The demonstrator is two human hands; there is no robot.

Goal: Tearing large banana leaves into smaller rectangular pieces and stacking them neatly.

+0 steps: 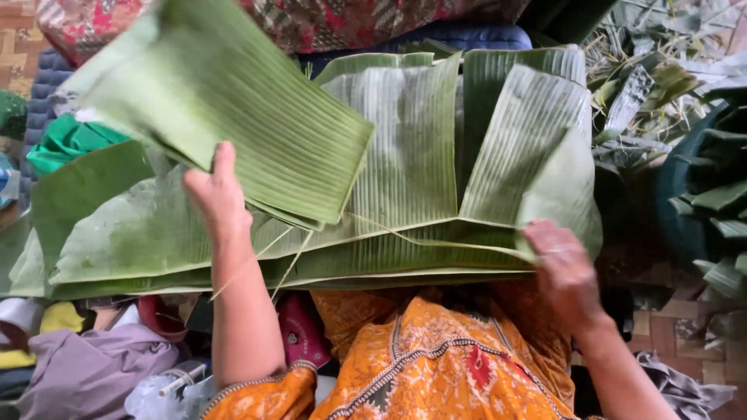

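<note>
1. My left hand (218,198) is up at the left of the view, clamped on the near edge of a lifted banana leaf (226,101), thumb visible on top and the other fingers hidden beneath it. The piece is raised and tilted away from me, above the rest.
2. My right hand (564,268) lies on the right near corner of the leaf stack (405,233), fingers curled around its edge. It is blurred, so I cannot tell whether it is pinching a sheet or only pressing it down.
3. The stack lies across my lap, spreading left and right, with further sheets (521,132) fanned out on its far side.
4. I judge the lifted piece to be light and floppy; it bows under its own weight. The ribs run across it, so it should tear easily along them.
5. The firmer cut edge seems the safest place to take hold, with broad fingers rather than a pinch.
6. A green cloth (66,140) lies at the far left, and leaf scraps (661,78) are piled at the far right.
</note>
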